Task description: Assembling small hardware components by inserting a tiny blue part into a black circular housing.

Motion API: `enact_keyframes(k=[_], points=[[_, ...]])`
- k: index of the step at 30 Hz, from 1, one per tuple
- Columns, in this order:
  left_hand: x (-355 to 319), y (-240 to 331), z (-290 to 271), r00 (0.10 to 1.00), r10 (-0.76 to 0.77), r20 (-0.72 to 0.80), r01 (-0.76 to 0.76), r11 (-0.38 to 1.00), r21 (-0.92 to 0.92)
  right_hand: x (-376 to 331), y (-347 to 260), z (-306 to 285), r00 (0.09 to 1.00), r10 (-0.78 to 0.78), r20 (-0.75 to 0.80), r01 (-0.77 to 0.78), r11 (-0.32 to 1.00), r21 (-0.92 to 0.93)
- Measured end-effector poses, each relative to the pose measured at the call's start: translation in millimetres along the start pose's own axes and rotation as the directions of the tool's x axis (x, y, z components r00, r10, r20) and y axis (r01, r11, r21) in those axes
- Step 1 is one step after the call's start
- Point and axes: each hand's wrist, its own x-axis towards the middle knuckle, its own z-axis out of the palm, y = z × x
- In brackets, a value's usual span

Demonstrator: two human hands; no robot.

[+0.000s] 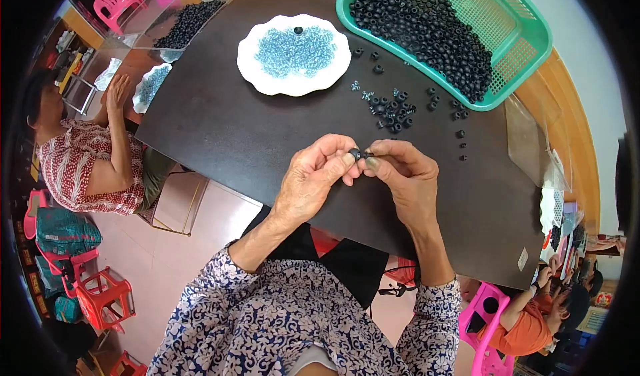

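Note:
Over the near part of the dark table, my two hands meet fingertip to fingertip. My left hand (313, 175) pinches a small round black plastic part (355, 154) between thumb and fingers. Against it my right hand (408, 176) is closed in a pinch on another tiny dark piece, mostly hidden by the fingertips. Just beyond my hands lies a loose cluster of black plastic parts (398, 114), with a few small metal springs (368, 96) beside it. Farther off, a white scalloped plate (247, 59) carries a heap of small silvery-blue springs and one black part.
A green plastic basket (523, 76) full of black parts stands at the far right of the table (207, 116). A person (87, 156) sits at the left near another plate of springs (153, 86). Another person (527, 326) is at the right, by a pink chair (485, 323).

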Motion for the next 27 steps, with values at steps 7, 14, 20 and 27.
enact_keyframes(k=[7, 14, 20, 27], points=[[-0.2, -3.3, -0.2, 0.998, 0.055, 0.023, -0.058, 0.991, 0.123, -3.5, 3.8, -2.4, 0.997, -0.082, 0.002, 0.082, 0.992, -0.097], [-3.0, 0.0, 1.8, 0.998, 0.061, 0.009, -0.062, 0.966, 0.252, -5.0, 6.0, -3.6, 0.993, -0.115, 0.038, 0.119, 0.984, -0.134], [-3.2, 2.2, 1.6, 0.998, 0.058, 0.008, -0.058, 0.958, 0.281, -3.2, 7.3, -4.5, 0.979, -0.179, 0.095, 0.194, 0.964, -0.183], [-3.4, 3.0, 1.7, 0.999, 0.041, 0.026, -0.046, 0.965, 0.258, -4.9, 6.7, -3.6, 0.983, -0.167, 0.079, 0.179, 0.966, -0.186]])
